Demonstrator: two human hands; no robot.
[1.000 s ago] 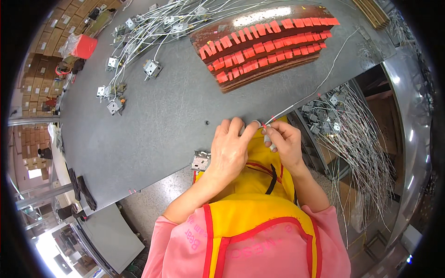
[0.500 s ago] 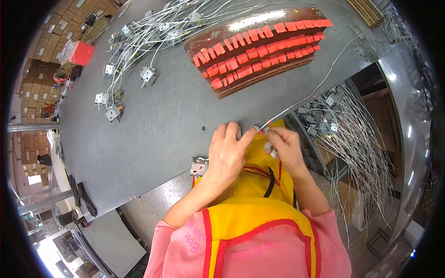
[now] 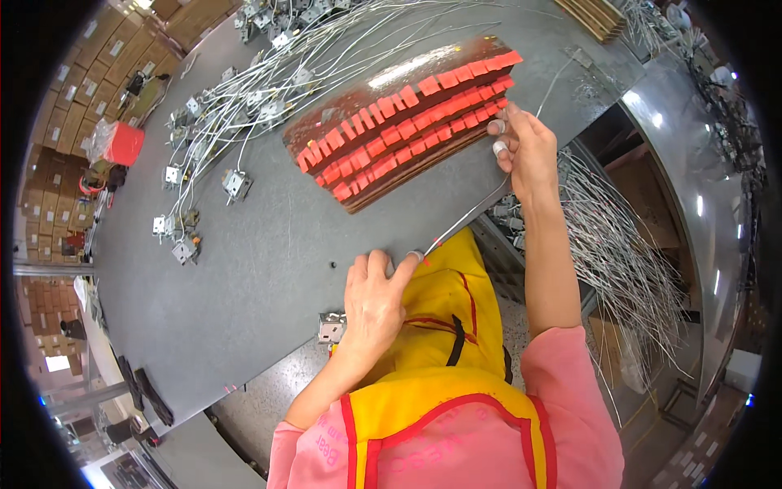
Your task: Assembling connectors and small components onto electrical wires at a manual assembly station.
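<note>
My left hand is over the table's front edge, pinching a thin grey-white wire between thumb and forefinger. Small red tape pieces sit on the wire just past the fingertips. Beside the left wrist, a small metal switch-like box lies at the table edge. My right hand, light wraps on its fingers, reaches to the right end of the red tape tabs. Its fingers are closed at the end tabs; whether one is gripped is hidden. These tabs hang in rows on a brown stepped block.
Wired metal boxes lie in a bundle at the table's back left. An open drawer at right holds similar boxes, their wires hanging over. A red container stands far left, before stacked cartons.
My right hand has left the wire beside my left hand and moved up and right to the red tabs. My left hand still pinches the wire. The whole view has shifted slightly.
</note>
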